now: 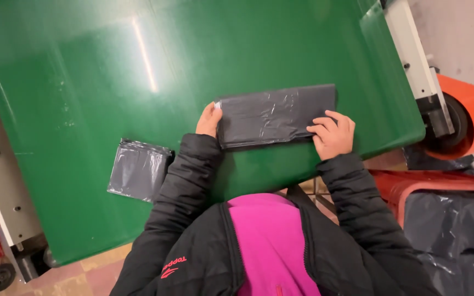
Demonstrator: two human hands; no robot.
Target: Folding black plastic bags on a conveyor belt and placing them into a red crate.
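Observation:
A flat, folded stack of dark grey plastic bags [275,115] lies on the green table [111,82] in front of me. My left hand [209,119] rests against the stack's left end, fingers together. On the stack's lower right corner my right hand [333,133] presses down with its fingertips. Both arms are in black puffy sleeves.
A smaller folded grey bag packet [139,169] lies to the left near the table's front edge. At the right stand a white machine frame [421,66], an orange roller [470,118] and a red bin [440,186] holding dark plastic. A grey metal stand [4,203] is at left.

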